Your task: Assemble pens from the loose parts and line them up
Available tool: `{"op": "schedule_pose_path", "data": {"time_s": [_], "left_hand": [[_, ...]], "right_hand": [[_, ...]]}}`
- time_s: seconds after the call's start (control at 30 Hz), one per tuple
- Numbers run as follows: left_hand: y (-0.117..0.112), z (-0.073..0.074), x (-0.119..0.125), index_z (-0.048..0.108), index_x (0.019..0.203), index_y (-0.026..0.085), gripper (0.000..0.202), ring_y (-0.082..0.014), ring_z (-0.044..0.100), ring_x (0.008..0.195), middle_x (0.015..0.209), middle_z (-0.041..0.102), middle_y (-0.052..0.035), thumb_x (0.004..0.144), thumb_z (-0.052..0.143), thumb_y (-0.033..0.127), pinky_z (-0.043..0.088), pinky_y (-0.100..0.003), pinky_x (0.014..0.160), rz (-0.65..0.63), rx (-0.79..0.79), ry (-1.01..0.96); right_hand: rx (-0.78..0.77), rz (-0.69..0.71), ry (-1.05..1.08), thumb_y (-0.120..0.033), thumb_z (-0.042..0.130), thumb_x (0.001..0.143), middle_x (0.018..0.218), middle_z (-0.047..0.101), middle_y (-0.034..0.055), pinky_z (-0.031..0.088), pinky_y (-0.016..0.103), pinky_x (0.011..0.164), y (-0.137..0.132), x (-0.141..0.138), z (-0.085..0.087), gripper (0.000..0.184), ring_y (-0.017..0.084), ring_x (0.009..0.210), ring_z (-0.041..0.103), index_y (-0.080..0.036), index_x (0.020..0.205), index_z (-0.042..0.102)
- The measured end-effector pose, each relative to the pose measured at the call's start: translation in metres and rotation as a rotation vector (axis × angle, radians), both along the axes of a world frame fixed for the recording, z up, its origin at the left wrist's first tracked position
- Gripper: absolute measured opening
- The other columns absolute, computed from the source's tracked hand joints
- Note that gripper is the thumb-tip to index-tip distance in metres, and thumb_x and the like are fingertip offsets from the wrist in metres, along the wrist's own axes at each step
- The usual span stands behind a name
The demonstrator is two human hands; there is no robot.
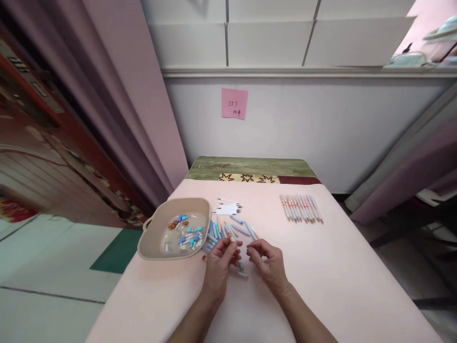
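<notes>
My left hand is closed around a slim peach-coloured pen barrel, which points up and away from me. My right hand is just to the right, thumb and fingertips pinched together; whatever they hold, if anything, is too small to make out. Beyond both hands lies a loose pile of blue and peach pen barrels. A light blue barrel lies just past my right fingertips. Under my left fingers a pale, translucent piece rests on the cloth, partly hidden.
A beige basin on the left holds small blue, brown, white and clear parts. Thin white pen refills lie behind the pile. A row of pens lies at the right. A pink note sticks to the wall behind the table.
</notes>
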State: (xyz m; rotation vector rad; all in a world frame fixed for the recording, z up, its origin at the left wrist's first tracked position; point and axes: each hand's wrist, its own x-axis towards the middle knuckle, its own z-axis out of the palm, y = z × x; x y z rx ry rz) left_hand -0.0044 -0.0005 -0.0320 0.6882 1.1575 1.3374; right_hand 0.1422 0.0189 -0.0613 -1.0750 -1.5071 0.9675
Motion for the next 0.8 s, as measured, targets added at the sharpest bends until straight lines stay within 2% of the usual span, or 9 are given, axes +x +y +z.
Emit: {"op": "schedule_pose_path", "data": {"time_s": [0.07, 0.17, 0.33, 0.4, 0.53, 0.6, 0.7, 0.8], "left_hand": [[-0.010, 0.000, -0.011, 0.061, 0.086, 0.015, 0.028, -0.0077, 0.053, 0.051, 0.071, 0.065, -0.0010, 0.076, 0.069, 0.040, 0.042, -0.021, 0.048, -0.038, -0.001, -0.035], [-0.025, -0.003, -0.026, 0.058, 0.083, 0.015, 0.027, -0.0074, 0.050, 0.044, 0.065, 0.064, -0.0010, 0.076, 0.069, 0.039, 0.038, -0.020, 0.043, -0.086, -0.019, -0.042], [-0.036, -0.001, -0.040, 0.060, 0.082, 0.015, 0.025, -0.0083, 0.051, 0.047, 0.069, 0.066, -0.0025, 0.077, 0.068, 0.038, 0.041, -0.021, 0.045, -0.069, 0.033, 0.070], [-0.038, 0.004, -0.043, 0.061, 0.081, 0.016, 0.022, -0.0091, 0.053, 0.052, 0.072, 0.066, -0.0024, 0.077, 0.069, 0.036, 0.043, -0.021, 0.048, -0.066, 0.060, 0.197], [-0.042, 0.016, -0.040, 0.063, 0.082, 0.017, 0.017, -0.0108, 0.056, 0.058, 0.072, 0.066, -0.0015, 0.082, 0.063, 0.034, 0.044, -0.021, 0.053, -0.143, 0.147, 0.499], [-0.045, 0.020, -0.038, 0.063, 0.083, 0.018, 0.014, -0.0121, 0.059, 0.060, 0.071, 0.066, -0.0011, 0.086, 0.058, 0.031, 0.047, -0.022, 0.056, -0.153, 0.233, 0.636], [-0.048, 0.022, -0.045, 0.064, 0.093, 0.020, 0.011, -0.0133, 0.062, 0.066, 0.078, 0.069, -0.0017, 0.087, 0.057, 0.025, 0.050, -0.024, 0.063, -0.133, 0.417, 0.884], [-0.048, 0.019, -0.072, 0.063, 0.106, 0.021, 0.021, -0.0185, 0.065, 0.088, 0.096, 0.070, -0.0061, 0.085, 0.059, 0.020, 0.050, -0.031, 0.081, 0.032, 0.604, 1.196]], "right_hand": [[-0.007, -0.097, -0.004, -0.035, 0.059, 0.087, 0.064, 0.066, 0.0009, 0.049, 0.023, 0.054, 0.002, 0.003, -0.004, 0.020, 0.012, 0.054, 0.060, -0.017, 0.080, 0.066], [-0.029, -0.245, 0.003, -0.037, 0.059, 0.087, 0.062, 0.065, 0.0003, 0.048, 0.021, 0.052, 0.005, 0.006, -0.009, 0.022, 0.012, 0.052, 0.058, -0.017, 0.079, 0.065], [-0.031, -0.265, -0.016, -0.039, 0.059, 0.086, 0.061, 0.064, 0.0004, 0.046, 0.021, 0.052, 0.005, 0.005, -0.009, 0.024, 0.012, 0.052, 0.056, -0.017, 0.077, 0.064], [-0.033, -0.207, -0.009, -0.038, 0.059, 0.087, 0.063, 0.064, 0.0010, 0.046, 0.022, 0.053, -0.001, -0.002, -0.003, 0.024, 0.012, 0.053, 0.056, -0.017, 0.078, 0.065], [-0.056, 0.058, 0.000, -0.036, 0.064, 0.084, 0.071, 0.065, 0.0018, 0.046, 0.022, 0.056, -0.019, -0.030, 0.015, 0.020, 0.012, 0.058, 0.057, -0.017, 0.088, 0.069], [-0.096, 0.139, 0.037, -0.036, 0.065, 0.083, 0.072, 0.065, 0.0020, 0.047, 0.022, 0.058, -0.027, -0.044, 0.021, 0.020, 0.013, 0.062, 0.057, -0.017, 0.086, 0.069], [-0.220, 0.142, 0.163, -0.041, 0.061, 0.086, 0.070, 0.063, 0.0022, 0.046, 0.021, 0.057, -0.034, -0.052, 0.024, 0.027, 0.012, 0.061, 0.056, -0.016, 0.075, 0.066], [-0.341, 0.067, 0.273, -0.048, 0.057, 0.087, 0.067, 0.062, 0.0022, 0.044, 0.020, 0.051, -0.033, -0.046, 0.026, 0.035, 0.011, 0.057, 0.054, -0.016, 0.074, 0.061]]}}
